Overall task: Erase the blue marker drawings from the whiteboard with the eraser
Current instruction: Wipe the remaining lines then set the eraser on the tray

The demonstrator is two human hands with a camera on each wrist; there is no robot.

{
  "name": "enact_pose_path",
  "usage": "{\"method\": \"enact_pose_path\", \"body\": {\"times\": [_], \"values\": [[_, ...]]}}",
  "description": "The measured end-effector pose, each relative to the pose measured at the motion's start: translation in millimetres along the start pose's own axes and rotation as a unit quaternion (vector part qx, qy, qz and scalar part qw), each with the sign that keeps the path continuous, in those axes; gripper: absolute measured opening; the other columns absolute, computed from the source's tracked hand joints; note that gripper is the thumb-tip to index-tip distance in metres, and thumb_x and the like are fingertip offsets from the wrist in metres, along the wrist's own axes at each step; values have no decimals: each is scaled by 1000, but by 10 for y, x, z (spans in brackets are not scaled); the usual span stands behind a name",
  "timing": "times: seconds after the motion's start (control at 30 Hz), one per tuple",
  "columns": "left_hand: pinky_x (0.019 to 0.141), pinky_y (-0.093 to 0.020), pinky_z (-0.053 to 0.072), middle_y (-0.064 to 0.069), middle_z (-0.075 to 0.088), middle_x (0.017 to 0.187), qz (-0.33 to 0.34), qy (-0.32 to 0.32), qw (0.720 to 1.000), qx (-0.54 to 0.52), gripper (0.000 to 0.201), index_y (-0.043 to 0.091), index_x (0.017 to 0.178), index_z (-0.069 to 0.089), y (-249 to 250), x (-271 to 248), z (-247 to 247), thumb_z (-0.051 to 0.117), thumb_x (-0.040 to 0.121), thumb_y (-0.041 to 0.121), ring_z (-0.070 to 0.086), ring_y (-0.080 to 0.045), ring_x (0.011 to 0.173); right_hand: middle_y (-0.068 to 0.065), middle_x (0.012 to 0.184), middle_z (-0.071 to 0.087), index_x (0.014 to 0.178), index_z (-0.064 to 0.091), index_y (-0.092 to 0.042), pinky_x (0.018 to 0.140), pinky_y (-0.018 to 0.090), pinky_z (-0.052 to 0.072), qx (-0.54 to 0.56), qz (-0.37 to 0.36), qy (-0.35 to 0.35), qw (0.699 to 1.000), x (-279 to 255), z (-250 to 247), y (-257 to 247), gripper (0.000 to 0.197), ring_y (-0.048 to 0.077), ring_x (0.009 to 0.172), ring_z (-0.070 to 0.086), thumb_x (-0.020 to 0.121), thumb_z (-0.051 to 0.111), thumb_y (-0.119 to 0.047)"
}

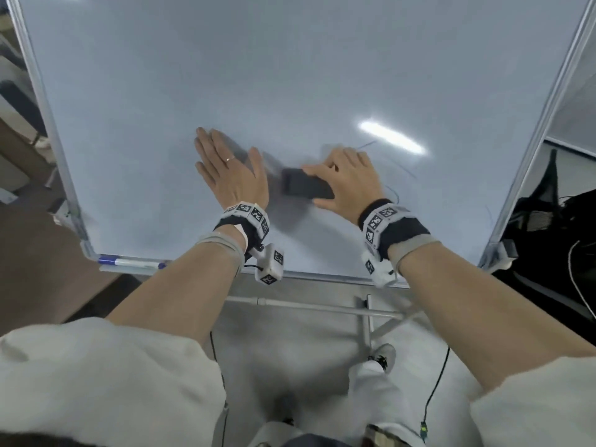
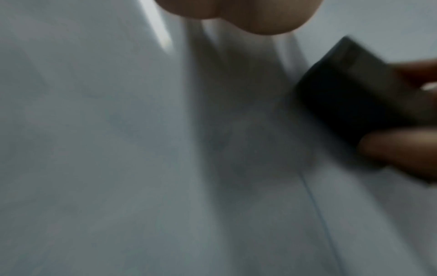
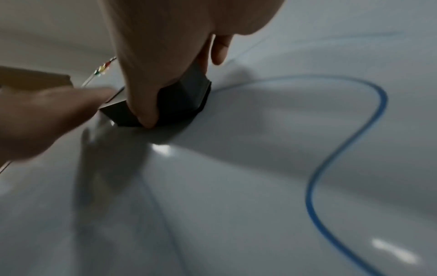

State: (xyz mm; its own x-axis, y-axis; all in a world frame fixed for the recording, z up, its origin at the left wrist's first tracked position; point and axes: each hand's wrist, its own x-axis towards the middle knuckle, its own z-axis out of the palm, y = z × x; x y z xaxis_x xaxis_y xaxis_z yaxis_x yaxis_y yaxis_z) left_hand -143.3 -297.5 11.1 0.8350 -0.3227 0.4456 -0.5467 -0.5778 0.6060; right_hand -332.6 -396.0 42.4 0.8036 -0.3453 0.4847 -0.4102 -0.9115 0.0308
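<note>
Pale short sleeves [image 1: 96, 366] and bare forearms fill the near edge of the head view, each wrist wrapped in a dark band carrying black-and-white marker tags [image 1: 248, 214]. Beyond them, the left hand [image 1: 230, 171] is laid flat on the whiteboard [image 1: 290, 75], fingers straight and spread, a ring [image 1: 230, 159] seen on one finger; nothing is held by it. Just to its right, apart from it, the black eraser [image 1: 306, 187] is held against the board by the right hand [image 1: 350, 182], whose grip is closed round it: in the right wrist view the thumb [image 3: 144, 93] is pressed down one side of the eraser [image 3: 179, 104] and a fingertip is seen past its far edge, with the eraser's underside lying on the board surface. The eraser and right hand are blurred in the head view. Blue marker lines [image 1: 395, 188] are seen on the board to the right of the right hand, and a bold blue curve [image 3: 340, 153] is shown in the right wrist view, near the eraser but not under it. A fainter thin blue line [image 2: 319, 214] is seen below the eraser [image 2: 350, 97] in the left wrist view. A blue-capped marker [image 1: 129, 262] lies in the tray at the board's lower left corner. A metal stand [image 1: 322, 306] and pale floor are seen beneath the board.
</note>
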Motion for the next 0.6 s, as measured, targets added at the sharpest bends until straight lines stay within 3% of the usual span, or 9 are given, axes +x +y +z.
{"method": "enact_pose_path", "body": {"times": [0.1, 0.17, 0.27, 0.47, 0.53, 0.6], "values": [[126, -45, 10, -12, 9, 168, -3, -5, 1000, 2, 77, 5, 159, 14, -90, -159, 53, 38, 99, 47, 7, -26, 156, 8, 105, 56, 121, 60, -29, 83, 38, 34, -5, 151, 117, 982, 140, -192, 215, 52, 30, 97, 50, 75, 72, -50], [126, -44, 10, -12, 11, 168, -2, 2, 1000, 5, 78, 3, 159, 14, -102, -212, 92, 39, 99, 46, 8, -27, 156, 9, 104, 55, 119, 60, -28, 81, 37, 35, 24, 196, 166, 966, 73, -170, 241, 50, 31, 95, 49, 75, 70, -49], [126, -45, 11, -16, 11, 167, 3, 2, 1000, -5, 80, -1, 158, 14, -81, -303, 147, 38, 98, 47, 9, -30, 156, 8, 98, 54, 117, 58, -29, 78, 40, 41, 59, 140, 122, 981, -254, 114, 29, 52, 31, 90, 49, 70, 76, -40], [125, -47, 14, -19, 16, 165, 19, 18, 999, -36, 84, -4, 156, 18, -40, -436, 228, 47, 95, 46, 13, -33, 154, 10, 99, 55, 120, 62, -26, 77, 39, 36, 44, 17, -7, 999, -999, 583, -199, 66, 29, 91, 45, 61, 89, -35], [125, -48, 15, -20, 17, 165, 26, 21, 999, -42, 83, -4, 156, 20, 16, -436, 222, 48, 95, 45, 14, -34, 154, 9, 99, 56, 121, 61, -26, 78, 39, 37, 37, 22, -3, 999, -978, 497, -137, 65, 29, 91, 47, 63, 88, -36], [125, -48, 15, -20, 16, 165, 41, 15, 998, -44, 83, -3, 156, 20, 76, -465, 222, 48, 95, 45, 14, -34, 154, 10, 101, 56, 120, 57, -28, 78, 39, 37, 36, 92, 41, 994, -822, 326, -12, 61, 30, 91, 49, 66, 83, -37]]}}
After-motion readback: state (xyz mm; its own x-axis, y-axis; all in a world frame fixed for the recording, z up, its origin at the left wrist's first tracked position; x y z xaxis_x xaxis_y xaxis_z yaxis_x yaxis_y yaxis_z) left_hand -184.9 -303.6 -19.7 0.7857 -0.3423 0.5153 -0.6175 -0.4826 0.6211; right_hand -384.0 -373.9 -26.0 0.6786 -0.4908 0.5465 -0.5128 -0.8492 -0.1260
